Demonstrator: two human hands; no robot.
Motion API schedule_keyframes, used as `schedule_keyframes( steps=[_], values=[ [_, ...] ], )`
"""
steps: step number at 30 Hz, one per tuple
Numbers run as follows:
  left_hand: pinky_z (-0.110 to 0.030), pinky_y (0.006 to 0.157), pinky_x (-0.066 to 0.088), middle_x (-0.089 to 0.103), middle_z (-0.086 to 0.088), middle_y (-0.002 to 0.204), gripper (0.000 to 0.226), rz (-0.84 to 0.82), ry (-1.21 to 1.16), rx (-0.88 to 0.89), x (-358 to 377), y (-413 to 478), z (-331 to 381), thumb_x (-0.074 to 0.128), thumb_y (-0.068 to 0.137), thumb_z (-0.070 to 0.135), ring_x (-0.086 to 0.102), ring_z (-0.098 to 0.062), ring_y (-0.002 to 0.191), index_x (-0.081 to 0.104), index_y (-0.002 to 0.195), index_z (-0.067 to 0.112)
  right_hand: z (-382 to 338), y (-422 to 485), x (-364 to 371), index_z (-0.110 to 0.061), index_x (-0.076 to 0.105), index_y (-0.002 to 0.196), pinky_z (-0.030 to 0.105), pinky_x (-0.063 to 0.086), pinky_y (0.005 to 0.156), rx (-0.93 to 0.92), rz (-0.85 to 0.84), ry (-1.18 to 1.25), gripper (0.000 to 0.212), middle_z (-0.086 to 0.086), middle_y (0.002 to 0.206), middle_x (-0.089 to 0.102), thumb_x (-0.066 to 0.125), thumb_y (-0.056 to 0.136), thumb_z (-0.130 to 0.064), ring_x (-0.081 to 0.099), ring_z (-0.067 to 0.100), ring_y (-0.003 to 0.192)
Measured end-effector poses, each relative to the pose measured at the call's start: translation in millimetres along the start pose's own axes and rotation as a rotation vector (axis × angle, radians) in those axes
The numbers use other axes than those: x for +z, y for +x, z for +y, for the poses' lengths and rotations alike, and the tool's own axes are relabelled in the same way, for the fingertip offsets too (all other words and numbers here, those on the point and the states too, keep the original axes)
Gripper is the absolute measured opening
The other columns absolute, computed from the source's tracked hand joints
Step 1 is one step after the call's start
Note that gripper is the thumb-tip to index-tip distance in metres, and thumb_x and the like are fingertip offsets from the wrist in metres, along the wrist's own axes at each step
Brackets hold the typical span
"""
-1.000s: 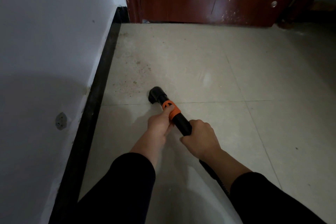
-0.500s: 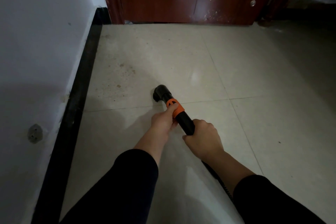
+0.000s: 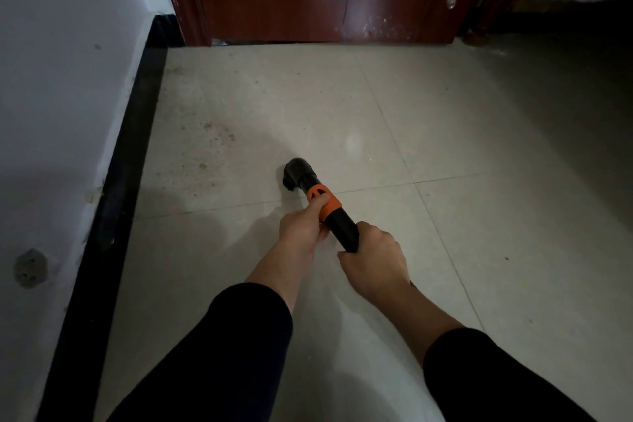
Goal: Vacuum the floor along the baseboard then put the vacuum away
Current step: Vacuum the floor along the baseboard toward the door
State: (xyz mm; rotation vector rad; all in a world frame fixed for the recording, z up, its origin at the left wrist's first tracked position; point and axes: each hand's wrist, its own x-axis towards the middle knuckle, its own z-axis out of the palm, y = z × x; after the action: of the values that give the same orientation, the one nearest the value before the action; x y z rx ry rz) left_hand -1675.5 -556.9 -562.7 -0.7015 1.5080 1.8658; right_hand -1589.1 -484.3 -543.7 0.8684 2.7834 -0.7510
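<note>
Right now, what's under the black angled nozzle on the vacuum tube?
Beige floor tile, beyond a grout line. The black angled nozzle hides the spot beneath it, so dirt there cannot be seen; brown specks show to its left, toward the black baseboard.

No readable text, labels, brands, numbers or signs appear on anything.

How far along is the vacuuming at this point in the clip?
Done: little can be confirmed, though the near tile looks free of specks. In hand: the left hand and right hand grip the vacuum, its nozzle apart from the baseboard. Left: brown specks lie between nozzle and baseboard, and the vacuum is not put away.
</note>
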Motion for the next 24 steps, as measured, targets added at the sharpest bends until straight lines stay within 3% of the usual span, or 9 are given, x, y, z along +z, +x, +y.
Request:
schedule_keyframes(
  steps=[3, 10, 17, 20, 24],
  values=[
    [-0.031, 0.086, 0.054, 0.061, -0.007, 0.084, 0.027, 0.014, 0.018, 0.009, -4, 7, 4, 0.075, 0.082, 0.028, 0.064, -0.017, 0.076, 0.055, 0.079, 0.01, -4, 6, 6, -0.016, 0.057, 0.107, 0.035, 0.056, 0.076, 0.015, -0.013, 0.01, 0.025, 0.002, 0.091, 0.062, 0.062, 0.084, -0.025, 0.061, 0.02, 0.081],
    [-0.032, 0.082, 0.055, 0.062, -0.008, 0.076, 0.033, 0.058, 0.028, 0.002, -6, 37, 28, 0.079, 0.077, 0.033, 0.062, -0.017, 0.07, 0.055, 0.076, 0.01, -38, 40, -17, -0.014, 0.054, 0.104, 0.031, 0.049, 0.069, 0.014, -0.156, -0.159, 0.028, 0.004, 0.092, 0.058, 0.066, 0.083, -0.027, 0.059, 0.022, 0.083],
    [-0.022, 0.059, 0.053, 0.069, -0.009, 0.092, 0.038, -0.026, -0.024, -0.045, -2, 59, 47, 0.08, 0.076, 0.033, 0.069, -0.015, 0.075, 0.062, 0.097, 0.006, -47, 62, -41, -0.015, 0.045, 0.092, 0.027, 0.037, 0.058, -0.09, -0.222, -0.355, 0.019, 0.001, 0.079, 0.048, 0.061, 0.086, -0.023, 0.053, 0.021, 0.077],
    [-0.02, 0.059, 0.053, 0.069, -0.007, 0.088, 0.032, -0.066, -0.021, -0.021, 2, 64, 41, 0.078, 0.078, 0.033, 0.068, -0.013, 0.077, 0.061, 0.09, 0.009, -38, 71, -39, -0.015, 0.045, 0.09, 0.024, 0.033, 0.049, -0.126, -0.204, -0.352, 0.019, -0.001, 0.074, 0.046, 0.061, 0.087, -0.024, 0.052, 0.019, 0.072],
    [-0.02, 0.063, 0.053, 0.069, -0.007, 0.089, 0.032, -0.048, -0.053, -0.013, 3, 67, 42, 0.079, 0.077, 0.033, 0.067, -0.012, 0.078, 0.061, 0.091, 0.01, -35, 79, -31, -0.015, 0.047, 0.088, 0.024, 0.035, 0.05, -0.149, -0.188, -0.316, 0.018, 0.0, 0.076, 0.05, 0.062, 0.086, -0.025, 0.053, 0.018, 0.07]
  ],
)
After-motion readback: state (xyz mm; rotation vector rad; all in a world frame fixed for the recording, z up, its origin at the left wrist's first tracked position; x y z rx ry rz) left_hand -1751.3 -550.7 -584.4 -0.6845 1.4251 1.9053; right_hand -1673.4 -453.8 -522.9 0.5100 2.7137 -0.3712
